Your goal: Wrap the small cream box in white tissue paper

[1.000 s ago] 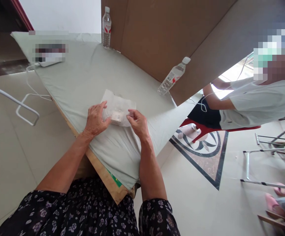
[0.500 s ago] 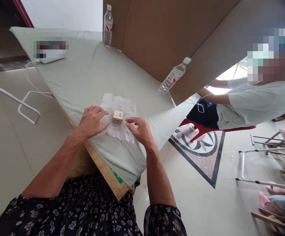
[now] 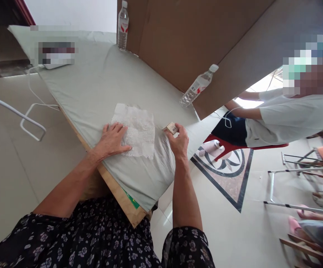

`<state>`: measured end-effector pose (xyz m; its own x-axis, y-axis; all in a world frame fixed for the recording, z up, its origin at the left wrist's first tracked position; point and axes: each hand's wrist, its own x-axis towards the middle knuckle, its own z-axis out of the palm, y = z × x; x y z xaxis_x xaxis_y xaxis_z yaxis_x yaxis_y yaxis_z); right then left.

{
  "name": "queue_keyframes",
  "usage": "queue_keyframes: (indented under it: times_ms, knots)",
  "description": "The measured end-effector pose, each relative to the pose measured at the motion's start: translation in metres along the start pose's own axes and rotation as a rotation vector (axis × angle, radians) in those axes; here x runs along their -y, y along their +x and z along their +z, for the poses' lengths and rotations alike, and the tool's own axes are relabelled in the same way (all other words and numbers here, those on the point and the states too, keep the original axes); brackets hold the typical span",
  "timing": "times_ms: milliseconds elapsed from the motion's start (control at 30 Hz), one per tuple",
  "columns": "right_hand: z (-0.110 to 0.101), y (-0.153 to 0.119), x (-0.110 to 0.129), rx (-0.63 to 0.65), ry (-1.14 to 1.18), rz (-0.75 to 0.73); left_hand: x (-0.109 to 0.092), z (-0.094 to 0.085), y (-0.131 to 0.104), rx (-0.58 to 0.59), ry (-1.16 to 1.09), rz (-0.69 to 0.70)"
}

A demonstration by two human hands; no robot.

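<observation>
A sheet of bubble wrap [image 3: 139, 130] lies spread on the cloth-covered table [image 3: 94, 87]. My left hand [image 3: 113, 140] rests on its left side, fingers stretched out and apart, holding nothing. To the right of the sheet, my right hand [image 3: 179, 140] grips a small cardboard box [image 3: 171, 128] between thumb and fingers. A printed label with dark marks shows on the box. The box is apart from the bubble wrap, close to the table surface.
One water bottle [image 3: 123, 26] stands at the back by a large cardboard panel [image 3: 183, 41]; another bottle [image 3: 199, 85] is by the panel's near end. A white device [image 3: 58, 61] with a cable sits far left. Right, a person in a white shirt [image 3: 297, 119] sits on a red stool [image 3: 228, 149].
My right hand has taken the small box off the bubble wrap and moved it right. My left hand has come down flat on the sheet, which now lies flatter.
</observation>
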<state>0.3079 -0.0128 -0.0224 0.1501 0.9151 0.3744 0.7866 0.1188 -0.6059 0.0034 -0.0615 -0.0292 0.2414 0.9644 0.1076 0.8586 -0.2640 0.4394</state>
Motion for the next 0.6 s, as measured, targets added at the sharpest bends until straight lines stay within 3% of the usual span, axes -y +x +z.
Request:
queue_keyframes:
  times_ms: [67, 133, 233, 367, 467, 600]
  knots:
    - [-0.008, 0.000, -0.012, 0.052, -0.109, 0.095, -0.005, -0.007, -0.001, 0.042, 0.060, -0.016]
    - [-0.010, -0.005, -0.010, 0.008, -0.170, 0.116, -0.010, -0.013, -0.001, 0.042, 0.093, -0.010]
    - [0.001, -0.013, 0.016, -0.082, -0.142, -0.016, -0.015, -0.020, 0.005, 0.006, 0.098, 0.043]
    - [0.034, -0.016, 0.063, 0.213, -0.076, -0.320, -0.017, -0.018, 0.022, 0.029, 0.114, 0.098]
    - [0.056, -0.013, 0.080, 0.424, -0.164, -0.326, -0.009, -0.012, 0.032, 0.099, 0.137, 0.066]
    - [0.070, -0.015, 0.072, 0.452, -0.257, -0.287, 0.007, -0.004, 0.034, 0.148, 0.157, 0.026]
